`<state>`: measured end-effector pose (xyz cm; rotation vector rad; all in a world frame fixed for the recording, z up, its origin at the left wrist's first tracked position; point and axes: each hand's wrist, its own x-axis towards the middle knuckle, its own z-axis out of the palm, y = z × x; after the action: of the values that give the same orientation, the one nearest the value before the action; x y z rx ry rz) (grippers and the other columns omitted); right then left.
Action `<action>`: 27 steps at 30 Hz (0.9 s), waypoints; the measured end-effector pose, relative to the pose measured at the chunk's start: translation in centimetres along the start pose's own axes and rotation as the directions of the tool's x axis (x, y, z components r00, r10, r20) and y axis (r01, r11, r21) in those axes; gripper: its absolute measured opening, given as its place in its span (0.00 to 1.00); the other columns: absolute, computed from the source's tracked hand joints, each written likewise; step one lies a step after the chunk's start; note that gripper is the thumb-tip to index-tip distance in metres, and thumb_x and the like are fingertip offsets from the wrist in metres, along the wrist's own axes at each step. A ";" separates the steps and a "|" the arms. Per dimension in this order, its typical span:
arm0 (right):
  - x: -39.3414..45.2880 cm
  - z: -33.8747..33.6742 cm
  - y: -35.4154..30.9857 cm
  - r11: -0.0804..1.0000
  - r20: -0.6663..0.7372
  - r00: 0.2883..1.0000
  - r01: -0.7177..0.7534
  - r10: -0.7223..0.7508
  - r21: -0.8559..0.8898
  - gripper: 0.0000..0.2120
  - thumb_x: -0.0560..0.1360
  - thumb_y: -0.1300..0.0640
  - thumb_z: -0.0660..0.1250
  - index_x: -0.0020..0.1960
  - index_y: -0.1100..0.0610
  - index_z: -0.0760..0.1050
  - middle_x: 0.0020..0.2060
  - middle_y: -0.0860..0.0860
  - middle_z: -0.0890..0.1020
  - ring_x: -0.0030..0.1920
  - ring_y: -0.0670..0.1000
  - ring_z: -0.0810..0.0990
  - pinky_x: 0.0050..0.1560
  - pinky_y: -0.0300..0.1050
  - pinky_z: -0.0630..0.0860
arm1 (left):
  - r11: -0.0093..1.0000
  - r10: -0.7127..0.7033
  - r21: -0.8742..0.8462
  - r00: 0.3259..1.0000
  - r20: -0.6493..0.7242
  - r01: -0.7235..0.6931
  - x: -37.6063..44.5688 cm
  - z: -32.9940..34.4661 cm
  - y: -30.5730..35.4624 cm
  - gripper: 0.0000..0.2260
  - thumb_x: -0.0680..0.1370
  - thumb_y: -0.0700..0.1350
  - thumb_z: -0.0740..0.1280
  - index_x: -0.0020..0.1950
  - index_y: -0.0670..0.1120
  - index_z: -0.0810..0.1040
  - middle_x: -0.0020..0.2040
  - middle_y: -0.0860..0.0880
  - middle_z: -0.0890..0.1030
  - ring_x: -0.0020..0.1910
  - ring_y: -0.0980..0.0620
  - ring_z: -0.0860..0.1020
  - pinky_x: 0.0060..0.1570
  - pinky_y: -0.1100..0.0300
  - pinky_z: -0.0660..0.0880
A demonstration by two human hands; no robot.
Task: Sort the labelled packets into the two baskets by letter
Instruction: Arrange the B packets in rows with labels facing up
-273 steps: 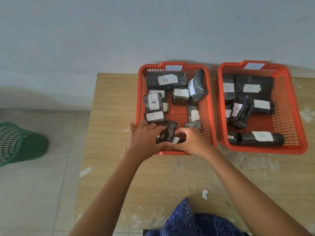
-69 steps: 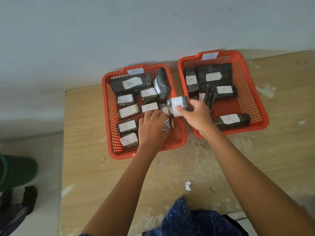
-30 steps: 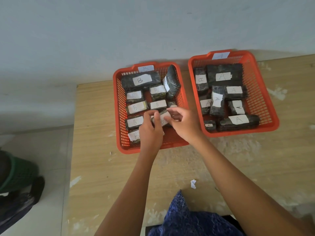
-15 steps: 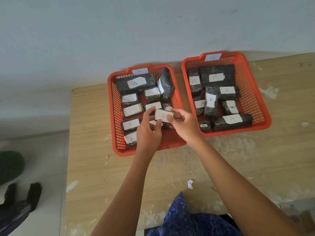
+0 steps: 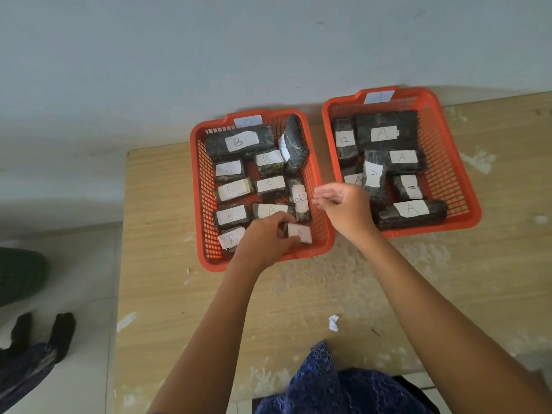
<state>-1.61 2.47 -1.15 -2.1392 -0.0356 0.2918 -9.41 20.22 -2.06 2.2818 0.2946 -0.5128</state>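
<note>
Two orange baskets stand side by side on a wooden table. The left basket (image 5: 200, 204), tagged B, holds several dark packets with white B labels. The right basket (image 5: 454, 174) holds several dark packets labelled A. My left hand (image 5: 265, 237) is inside the near end of the left basket, fingers closed on a small labelled packet (image 5: 299, 233) that rests on the basket floor. My right hand (image 5: 343, 204) hovers between the two baskets, fingers loosely apart and holding nothing.
The table (image 5: 155, 234) ends at its left edge, with tiled floor beyond. A green bin (image 5: 21, 273) and dark cloth (image 5: 33, 351) lie on the floor at left. A paper scrap (image 5: 333, 323) lies on the table near me. A wall backs the baskets.
Both hands held a B packet above the left basket. Now the packet is down at the basket's near right corner under my left hand, and my right hand has let go and drawn right.
</note>
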 end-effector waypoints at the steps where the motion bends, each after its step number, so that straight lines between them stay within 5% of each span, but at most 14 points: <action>1: 0.0 -0.1 0.0 1.000 0.009 1.000 -0.008 0.008 0.015 0.11 0.75 0.71 0.68 0.55 0.62 0.83 0.46 0.54 0.87 0.45 0.47 0.86 0.51 0.39 0.82 | 0.999 -0.032 0.030 0.999 0.032 0.031 0.4 0.1 0.0 0.19 0.75 0.54 0.77 0.64 0.56 0.78 0.45 0.54 0.83 0.40 0.57 0.81 0.41 0.56 0.82; 8: -0.5 0.4 -0.4 0.993 0.040 0.997 0.072 -0.068 -0.096 0.10 0.76 0.69 0.68 0.53 0.59 0.84 0.46 0.51 0.86 0.46 0.45 0.84 0.54 0.34 0.78 | 0.951 -0.063 0.303 0.998 -0.009 0.063 1.6 0.4 0.1 0.22 0.68 0.60 0.80 0.58 0.59 0.78 0.46 0.56 0.83 0.50 0.51 0.82 0.46 0.54 0.80; 11: -1.0 1.0 -0.7 0.967 0.124 0.984 0.150 -0.126 -0.207 0.11 0.76 0.69 0.69 0.56 0.59 0.83 0.50 0.52 0.86 0.49 0.45 0.83 0.58 0.41 0.79 | 0.902 -0.046 0.428 0.999 -0.021 0.051 1.9 0.1 0.2 0.25 0.66 0.66 0.79 0.60 0.61 0.78 0.50 0.55 0.83 0.54 0.49 0.81 0.46 0.54 0.78; 14: -1.1 1.3 -1.1 0.904 0.292 0.945 0.251 -0.150 -0.346 0.13 0.75 0.67 0.71 0.58 0.57 0.83 0.54 0.52 0.85 0.55 0.50 0.83 0.60 0.48 0.79 | 0.948 -0.030 0.309 0.991 -0.130 0.069 1.6 -2.1 -1.0 0.24 0.68 0.68 0.75 0.60 0.61 0.79 0.47 0.58 0.84 0.47 0.53 0.82 0.45 0.53 0.81; 16: -0.7 2.0 -1.8 0.843 0.420 0.903 0.292 -0.088 -0.452 0.14 0.75 0.63 0.72 0.59 0.55 0.82 0.58 0.53 0.83 0.60 0.53 0.81 0.63 0.50 0.76 | 0.968 0.039 0.251 0.970 -0.240 0.023 1.0 -3.8 -2.5 0.13 0.74 0.60 0.75 0.57 0.60 0.81 0.44 0.60 0.84 0.46 0.54 0.82 0.42 0.54 0.81; 19: 0.4 3.7 -2.9 0.723 0.587 0.790 0.302 0.175 -0.622 0.18 0.76 0.61 0.72 0.66 0.54 0.78 0.67 0.55 0.76 0.66 0.57 0.76 0.66 0.50 0.73 | 0.894 0.109 0.449 0.967 -0.230 0.006 -0.1 -5.0 -4.6 0.11 0.76 0.58 0.74 0.57 0.61 0.82 0.55 0.59 0.83 0.61 0.49 0.75 0.56 0.51 0.76; 27: -0.1 5.8 -2.0 0.584 0.604 0.787 0.433 0.127 -0.687 0.18 0.67 0.68 0.76 0.55 0.58 0.80 0.53 0.57 0.81 0.52 0.57 0.81 0.50 0.53 0.80 | 0.811 0.102 0.586 0.985 -0.136 -0.003 -1.4 -4.3 -5.5 0.27 0.68 0.70 0.73 0.66 0.64 0.78 0.64 0.56 0.74 0.66 0.49 0.67 0.65 0.53 0.65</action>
<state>-2.81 8.35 -2.58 -2.8107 -0.9169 1.0092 -11.50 27.00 -2.24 2.9373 0.1607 -0.4272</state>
